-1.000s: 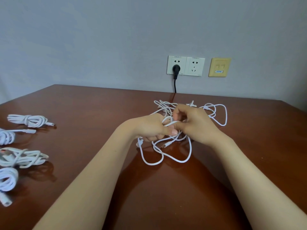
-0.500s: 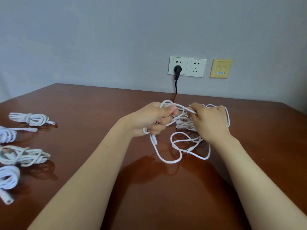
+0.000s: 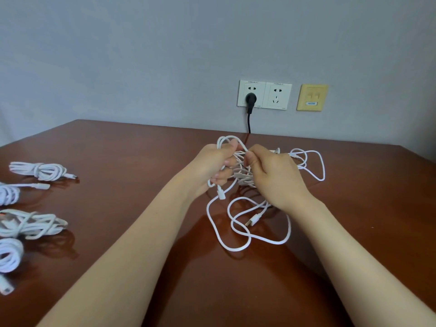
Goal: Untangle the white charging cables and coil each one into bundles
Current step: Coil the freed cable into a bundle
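Person's left hand (image 3: 212, 166) is curled round a loop of the white cable tangle (image 3: 236, 247), right hand (image 3: 274, 177) pinching a strand right beside it. Slack trails nearer, onto the table (image 3: 141, 161).

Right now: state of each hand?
Left hand: closed, gripping loops of the tangled white cables.
Right hand: closed, pinching a strand of the same tangle.

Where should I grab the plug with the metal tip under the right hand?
Probably pinch the plug by its white body, just behind the metal tip, coming from the near side. Its tip points toward you and no loop wraps round it.
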`<control>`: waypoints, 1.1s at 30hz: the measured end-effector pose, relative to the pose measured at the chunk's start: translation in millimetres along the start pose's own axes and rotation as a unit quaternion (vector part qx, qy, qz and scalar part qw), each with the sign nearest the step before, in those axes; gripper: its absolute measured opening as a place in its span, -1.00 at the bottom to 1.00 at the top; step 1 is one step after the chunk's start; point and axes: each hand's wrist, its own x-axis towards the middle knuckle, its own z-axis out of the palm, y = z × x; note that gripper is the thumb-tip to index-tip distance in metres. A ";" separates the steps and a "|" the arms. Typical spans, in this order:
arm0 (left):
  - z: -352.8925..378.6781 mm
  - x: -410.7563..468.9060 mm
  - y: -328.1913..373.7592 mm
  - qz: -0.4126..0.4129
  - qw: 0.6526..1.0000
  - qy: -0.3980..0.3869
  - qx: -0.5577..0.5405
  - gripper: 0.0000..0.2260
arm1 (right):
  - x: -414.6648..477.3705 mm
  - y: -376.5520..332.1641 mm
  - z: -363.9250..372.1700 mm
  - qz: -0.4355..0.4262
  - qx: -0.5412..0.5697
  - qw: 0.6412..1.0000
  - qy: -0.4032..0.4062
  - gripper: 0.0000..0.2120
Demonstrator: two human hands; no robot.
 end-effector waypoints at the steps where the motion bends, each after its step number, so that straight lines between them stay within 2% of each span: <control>1: 0.9 -0.8 -0.1 0.010 1.000 -0.002 0.004 -0.76 | -0.1 -1.2 0.9 0.003 0.007 1.000 -0.005 -0.76; 5: 9.6 -4.3 1.6 0.062 0.998 -0.019 -0.002 -0.74 | 1.2 -3.1 1.9 0.050 0.039 0.997 -0.046 -0.74; 9: 17.1 -3.3 1.5 0.065 0.997 0.015 0.025 -0.71 | -0.6 -3.4 1.2 0.058 0.042 0.996 -0.060 -0.72; 13: 20.1 -0.9 -0.2 0.092 0.985 0.064 0.130 -0.69 | -1.7 -4.7 1.2 0.070 0.045 0.995 -0.062 -0.73; 16: 22.0 -1.4 -1.8 0.150 0.954 0.097 0.241 -0.66 | -1.0 -4.7 1.7 0.075 0.044 0.993 -0.075 -0.74; 20: 18.3 -2.7 -1.2 0.170 0.943 0.100 0.266 -0.65 | -1.4 -5.8 1.7 0.050 0.045 0.995 -0.072 -0.72; 26: 12.8 -2.7 1.5 0.134 0.963 0.116 0.204 -0.68 | -2.0 -6.8 1.6 0.040 0.050 0.996 -0.058 -0.86; 28: 11.5 -2.9 6.2 0.093 0.987 0.108 0.076 -0.66 | -0.9 -5.2 2.1 0.052 0.072 0.995 -0.053 -0.96; 29: 10.1 -2.6 9.0 0.077 0.993 0.089 -0.016 -0.65 | -0.2 -4.7 1.7 0.062 0.083 0.993 -0.047 -0.91; 31: 6.5 -1.8 13.4 0.070 0.982 0.062 -0.164 -0.65 | 1.2 -3.7 0.3 0.069 0.086 0.993 -0.044 -0.80; 33: 3.5 -1.6 16.3 0.078 0.964 0.066 -0.245 -0.64 | 0.9 -4.6 -1.2 0.062 0.069 0.994 -0.055 -0.70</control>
